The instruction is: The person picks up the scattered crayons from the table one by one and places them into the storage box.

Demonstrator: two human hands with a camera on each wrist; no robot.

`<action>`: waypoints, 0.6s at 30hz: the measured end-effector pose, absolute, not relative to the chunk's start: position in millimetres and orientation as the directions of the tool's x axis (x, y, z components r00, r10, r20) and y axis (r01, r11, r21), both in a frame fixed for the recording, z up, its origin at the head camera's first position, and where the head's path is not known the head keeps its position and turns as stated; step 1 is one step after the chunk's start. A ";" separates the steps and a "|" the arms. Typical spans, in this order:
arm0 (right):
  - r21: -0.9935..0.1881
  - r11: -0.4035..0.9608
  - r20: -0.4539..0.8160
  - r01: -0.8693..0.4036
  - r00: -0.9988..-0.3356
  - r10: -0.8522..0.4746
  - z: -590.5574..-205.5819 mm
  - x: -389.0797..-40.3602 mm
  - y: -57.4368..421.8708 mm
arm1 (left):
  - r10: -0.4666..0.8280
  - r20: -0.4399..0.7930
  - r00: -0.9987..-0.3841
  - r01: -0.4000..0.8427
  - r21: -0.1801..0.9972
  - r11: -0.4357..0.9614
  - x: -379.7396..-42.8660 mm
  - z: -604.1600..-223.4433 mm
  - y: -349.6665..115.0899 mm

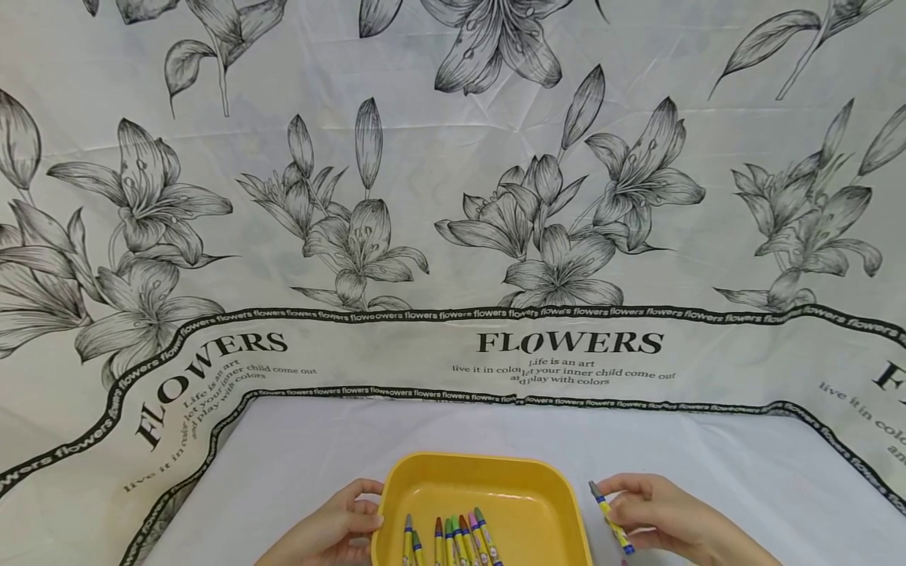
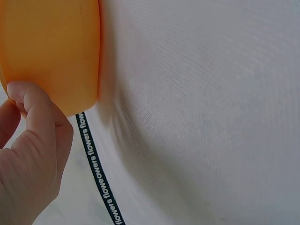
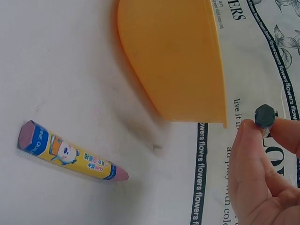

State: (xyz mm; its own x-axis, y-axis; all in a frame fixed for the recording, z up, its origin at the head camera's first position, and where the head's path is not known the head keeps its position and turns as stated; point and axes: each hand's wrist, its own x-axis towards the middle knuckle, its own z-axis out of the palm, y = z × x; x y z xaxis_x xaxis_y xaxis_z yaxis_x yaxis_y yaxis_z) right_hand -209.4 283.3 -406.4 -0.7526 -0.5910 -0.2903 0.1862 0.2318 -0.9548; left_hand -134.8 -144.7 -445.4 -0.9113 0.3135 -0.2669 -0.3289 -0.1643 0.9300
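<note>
A yellow tray (image 1: 495,475) stands at the front of the table, with several crayons (image 1: 460,542) lying side by side in it. My left hand (image 1: 344,523) grips the tray's left rim; the left wrist view shows fingers and thumb (image 2: 35,98) pinching its edge. To the right of the tray, my right hand (image 1: 654,515) pinches a dark grey crayon (image 1: 605,507) in a yellow and blue wrapper. In the right wrist view only the crayon's end (image 3: 265,116) shows between thumb and fingers. A pink crayon (image 3: 70,152) lies on the table below that hand, outside the tray.
A white cloth (image 1: 304,448) covers the table. Behind and at the sides hangs a pale curtain (image 1: 425,181) printed with black lilies, with a dark lettered border (image 1: 396,316) near the table's back edge.
</note>
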 end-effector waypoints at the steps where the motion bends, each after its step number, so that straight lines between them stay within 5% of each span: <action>1: -0.956 0.229 -0.286 0.182 -0.753 -0.593 -405.8 -209.6 282.1 | 0.312 -0.269 -0.911 -0.331 0.929 -0.164 -134.7 -445.4 -144.7; 18: -0.956 0.228 -0.288 0.185 -0.738 -0.610 -395.9 -211.8 250.2 | 0.327 -0.263 -0.908 -0.344 0.913 -0.220 -132.8 -445.1 -145.9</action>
